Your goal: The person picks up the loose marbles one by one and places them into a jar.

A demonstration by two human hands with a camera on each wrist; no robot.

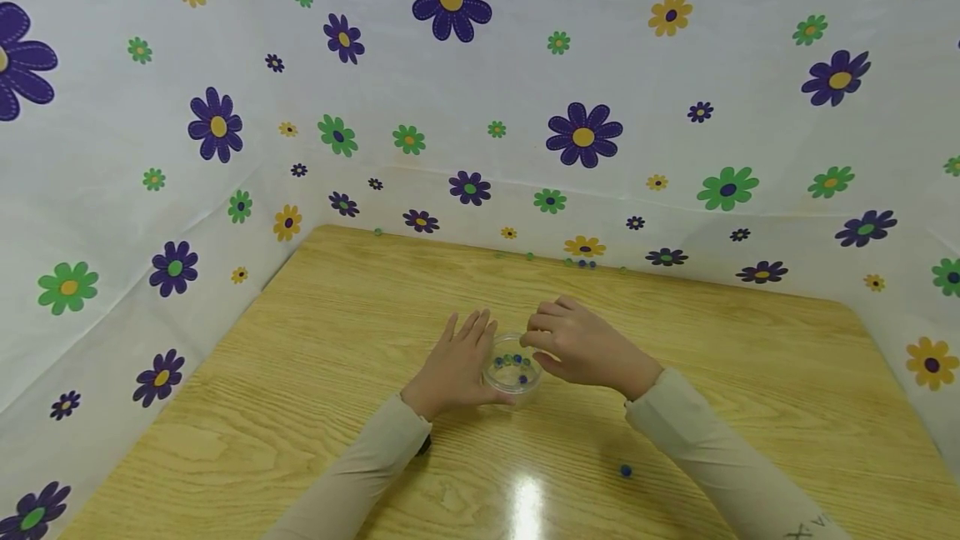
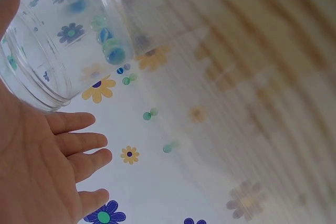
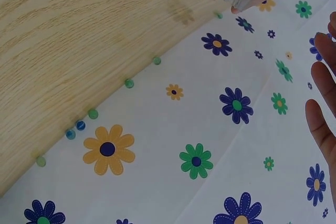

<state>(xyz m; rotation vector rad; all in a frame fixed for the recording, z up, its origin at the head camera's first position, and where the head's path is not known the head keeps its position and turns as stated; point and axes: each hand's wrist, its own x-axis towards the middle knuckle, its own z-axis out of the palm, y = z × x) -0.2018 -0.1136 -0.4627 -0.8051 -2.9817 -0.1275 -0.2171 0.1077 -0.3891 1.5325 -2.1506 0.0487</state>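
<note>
A clear round jar (image 1: 516, 391) stands upright on the table, with several blue and green marbles (image 1: 517, 359) at its bottom. My left hand (image 1: 454, 367) holds the jar from the left, thumb across its near side and fingers along its far side. In the left wrist view, those fingers (image 2: 86, 142) look fairly straight beside the threaded rim. My right hand (image 1: 577, 344) hovers at the jar's right rim, its fingers bent loosely. No marble shows between the right fingers (image 3: 317, 119) in the right wrist view; the thumb is hidden there.
A lone blue marble (image 1: 626, 470) lies near the right forearm. Several green and blue marbles (image 3: 93, 114) are spread along the table's far edge, against the flower-printed cloth (image 1: 517, 82). A small dark object (image 1: 424, 445) shows beside the left sleeve. The wooden table (image 1: 337, 340) reflects light in front.
</note>
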